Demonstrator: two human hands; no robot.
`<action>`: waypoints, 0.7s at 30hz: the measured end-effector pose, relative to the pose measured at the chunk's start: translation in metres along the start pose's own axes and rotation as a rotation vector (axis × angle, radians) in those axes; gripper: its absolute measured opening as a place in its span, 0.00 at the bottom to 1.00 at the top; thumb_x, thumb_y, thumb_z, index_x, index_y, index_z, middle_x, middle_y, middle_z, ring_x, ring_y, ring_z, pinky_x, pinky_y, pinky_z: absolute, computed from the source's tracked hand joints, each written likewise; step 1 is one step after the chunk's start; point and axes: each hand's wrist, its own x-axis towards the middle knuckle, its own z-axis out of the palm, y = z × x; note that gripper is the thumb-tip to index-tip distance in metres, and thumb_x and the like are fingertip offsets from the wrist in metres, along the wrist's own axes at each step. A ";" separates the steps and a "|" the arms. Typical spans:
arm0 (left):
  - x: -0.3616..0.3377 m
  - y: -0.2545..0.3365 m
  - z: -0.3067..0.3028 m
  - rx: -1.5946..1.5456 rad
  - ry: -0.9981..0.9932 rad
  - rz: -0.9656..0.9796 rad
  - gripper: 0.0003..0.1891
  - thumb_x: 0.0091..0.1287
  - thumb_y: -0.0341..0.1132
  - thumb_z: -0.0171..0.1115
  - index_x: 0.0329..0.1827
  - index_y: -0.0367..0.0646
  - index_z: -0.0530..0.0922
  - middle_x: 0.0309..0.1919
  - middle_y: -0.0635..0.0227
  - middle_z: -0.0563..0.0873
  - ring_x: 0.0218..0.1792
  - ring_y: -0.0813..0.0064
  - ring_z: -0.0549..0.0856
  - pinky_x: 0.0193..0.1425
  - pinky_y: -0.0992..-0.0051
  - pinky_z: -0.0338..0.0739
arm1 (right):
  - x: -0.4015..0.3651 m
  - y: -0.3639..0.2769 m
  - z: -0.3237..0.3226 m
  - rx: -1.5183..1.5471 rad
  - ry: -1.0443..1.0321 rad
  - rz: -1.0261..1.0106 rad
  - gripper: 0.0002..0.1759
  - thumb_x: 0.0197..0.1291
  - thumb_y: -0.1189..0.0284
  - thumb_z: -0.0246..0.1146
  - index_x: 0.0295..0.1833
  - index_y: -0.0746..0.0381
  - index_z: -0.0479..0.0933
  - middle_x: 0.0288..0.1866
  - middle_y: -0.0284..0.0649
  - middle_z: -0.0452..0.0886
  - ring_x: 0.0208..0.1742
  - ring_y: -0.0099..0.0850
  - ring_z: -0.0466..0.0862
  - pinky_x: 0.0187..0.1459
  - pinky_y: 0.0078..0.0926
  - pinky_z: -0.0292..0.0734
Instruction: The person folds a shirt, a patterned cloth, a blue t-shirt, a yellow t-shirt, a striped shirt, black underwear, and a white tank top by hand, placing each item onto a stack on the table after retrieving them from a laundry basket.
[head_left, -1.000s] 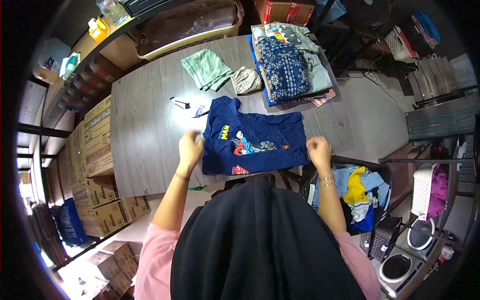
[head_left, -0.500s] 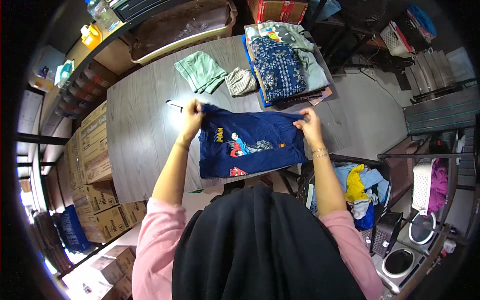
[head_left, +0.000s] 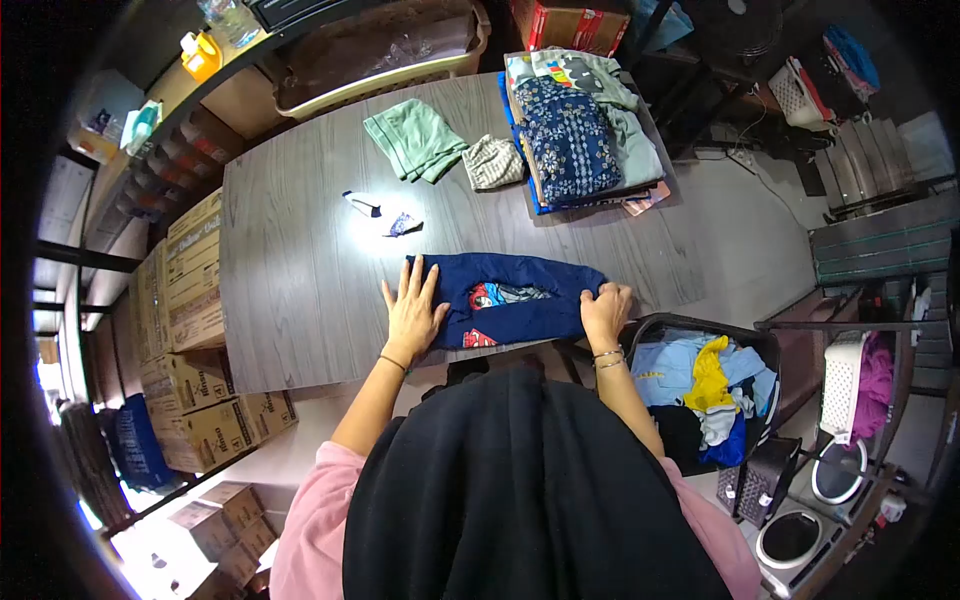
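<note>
Left hand (head_left: 415, 312): palm down, fingers spread, pressed flat on the left end of the navy shirt (head_left: 510, 300), heel of the hand on the table (head_left: 290, 260).
Right hand (head_left: 605, 312): palm down on the shirt's right end, fingers close together; whether they nip the hem cannot be told.
Navy shirt: lies between the two hands on the near edge of the table, doubled into a narrow band, a strip of the cartoon print showing in the fold.
Change: half a second ago both hands pinched the far edge, one at each corner, with the shirt wide open and the print in full view; now that edge is brought down toward the body and the hands have gone from pinching to pressing.
Reading: one lengthwise fold appears made and is being smoothed.
Beyond the hands: green folded garment (head_left: 412, 138), small beige piece (head_left: 493, 160), stack of folded clothes (head_left: 575, 130).
Just past the left hand: small scraps (head_left: 385, 215).
Beside the right hand: basket (head_left: 700, 325) of loose clothes.
</note>
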 end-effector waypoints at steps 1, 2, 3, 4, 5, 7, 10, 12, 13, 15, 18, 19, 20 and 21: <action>0.000 0.001 -0.007 -0.014 0.050 0.010 0.31 0.65 0.39 0.61 0.72 0.48 0.64 0.72 0.59 0.63 0.72 0.57 0.62 0.72 0.45 0.53 | 0.003 -0.001 0.003 0.105 -0.015 -0.063 0.18 0.50 0.66 0.67 0.42 0.67 0.77 0.50 0.52 0.75 0.54 0.49 0.74 0.55 0.43 0.71; -0.002 0.001 -0.011 -0.031 0.098 0.018 0.31 0.66 0.40 0.61 0.72 0.47 0.63 0.71 0.59 0.65 0.71 0.57 0.64 0.72 0.46 0.55 | 0.002 -0.002 0.008 0.184 -0.007 -0.106 0.17 0.51 0.68 0.67 0.42 0.68 0.76 0.47 0.54 0.76 0.53 0.51 0.75 0.55 0.42 0.71; -0.001 -0.001 -0.010 -0.409 0.025 -0.022 0.31 0.67 0.42 0.60 0.72 0.46 0.62 0.70 0.59 0.67 0.70 0.58 0.67 0.71 0.48 0.58 | -0.002 -0.023 0.000 0.264 0.000 -0.151 0.17 0.51 0.69 0.66 0.42 0.70 0.75 0.45 0.56 0.76 0.51 0.52 0.76 0.55 0.40 0.71; 0.002 -0.005 -0.009 -0.785 -0.050 -0.065 0.32 0.68 0.45 0.59 0.73 0.45 0.61 0.69 0.58 0.69 0.69 0.59 0.69 0.71 0.51 0.60 | -0.006 -0.041 -0.006 0.364 -0.048 -0.241 0.18 0.52 0.69 0.67 0.44 0.69 0.74 0.42 0.55 0.78 0.48 0.52 0.78 0.51 0.41 0.73; 0.005 -0.009 -0.009 -1.160 -0.125 -0.109 0.33 0.69 0.47 0.58 0.73 0.44 0.60 0.67 0.58 0.71 0.67 0.60 0.71 0.70 0.54 0.63 | -0.015 -0.060 -0.006 0.563 -0.140 -0.288 0.19 0.52 0.66 0.69 0.43 0.68 0.74 0.40 0.54 0.80 0.42 0.51 0.81 0.46 0.41 0.75; 0.008 -0.004 -0.022 -1.875 -0.306 -0.282 0.29 0.71 0.51 0.54 0.68 0.42 0.67 0.61 0.58 0.77 0.59 0.65 0.78 0.65 0.63 0.71 | -0.038 -0.107 -0.027 0.804 -0.537 -0.359 0.18 0.53 0.67 0.71 0.43 0.67 0.74 0.40 0.53 0.81 0.37 0.48 0.82 0.41 0.43 0.76; 0.006 -0.017 -0.018 -2.165 -0.386 -0.401 0.25 0.70 0.48 0.55 0.64 0.41 0.71 0.58 0.60 0.79 0.56 0.66 0.79 0.61 0.64 0.73 | -0.057 -0.130 -0.004 0.856 -0.558 -0.315 0.17 0.54 0.70 0.70 0.45 0.67 0.73 0.39 0.49 0.79 0.44 0.47 0.81 0.46 0.40 0.76; 0.005 -0.038 -0.012 -1.733 -0.279 -0.457 0.23 0.66 0.37 0.61 0.63 0.39 0.72 0.56 0.62 0.80 0.54 0.66 0.80 0.58 0.65 0.76 | -0.058 -0.130 0.016 0.453 -0.269 -0.400 0.18 0.55 0.69 0.69 0.47 0.67 0.73 0.43 0.49 0.78 0.48 0.47 0.79 0.50 0.40 0.75; 0.005 -0.043 -0.011 -1.517 -0.232 -0.477 0.23 0.65 0.32 0.63 0.62 0.37 0.72 0.55 0.64 0.80 0.53 0.66 0.81 0.56 0.65 0.77 | -0.064 -0.130 0.013 0.233 -0.168 -0.314 0.21 0.55 0.67 0.68 0.50 0.67 0.73 0.48 0.50 0.74 0.51 0.48 0.77 0.53 0.41 0.74; -0.002 -0.044 -0.018 -0.935 0.058 -0.430 0.21 0.58 0.21 0.61 0.56 0.35 0.75 0.48 0.61 0.84 0.48 0.66 0.83 0.54 0.69 0.77 | -0.068 -0.131 0.017 -0.010 -0.261 -0.215 0.22 0.54 0.66 0.67 0.51 0.67 0.73 0.52 0.52 0.71 0.52 0.50 0.75 0.52 0.43 0.73; -0.006 -0.039 -0.029 -0.496 0.313 -0.244 0.18 0.57 0.19 0.59 0.53 0.34 0.75 0.38 0.57 0.83 0.41 0.66 0.84 0.44 0.71 0.78 | -0.075 -0.132 0.046 0.152 -0.228 -0.300 0.20 0.52 0.70 0.66 0.48 0.68 0.73 0.50 0.53 0.71 0.54 0.52 0.74 0.53 0.43 0.71; -0.006 -0.038 -0.028 -0.790 0.083 -0.367 0.15 0.64 0.26 0.59 0.53 0.36 0.75 0.36 0.61 0.83 0.41 0.65 0.84 0.45 0.66 0.79 | -0.074 -0.139 0.053 0.412 -0.256 -0.309 0.15 0.52 0.74 0.64 0.44 0.68 0.72 0.44 0.55 0.75 0.49 0.54 0.77 0.49 0.44 0.73; -0.005 -0.035 -0.027 -1.158 -0.139 -0.624 0.16 0.68 0.36 0.57 0.55 0.37 0.75 0.39 0.61 0.83 0.43 0.65 0.83 0.47 0.64 0.80 | -0.077 -0.139 0.055 0.524 -0.315 -0.379 0.13 0.51 0.75 0.63 0.43 0.67 0.72 0.40 0.55 0.76 0.46 0.54 0.78 0.47 0.45 0.73; 0.000 -0.025 -0.035 -1.511 -0.384 -0.879 0.19 0.71 0.45 0.55 0.56 0.39 0.74 0.43 0.61 0.84 0.46 0.65 0.83 0.49 0.62 0.80 | -0.083 -0.151 0.035 0.637 -0.368 -0.451 0.12 0.51 0.77 0.63 0.41 0.67 0.71 0.36 0.55 0.78 0.43 0.55 0.79 0.44 0.46 0.73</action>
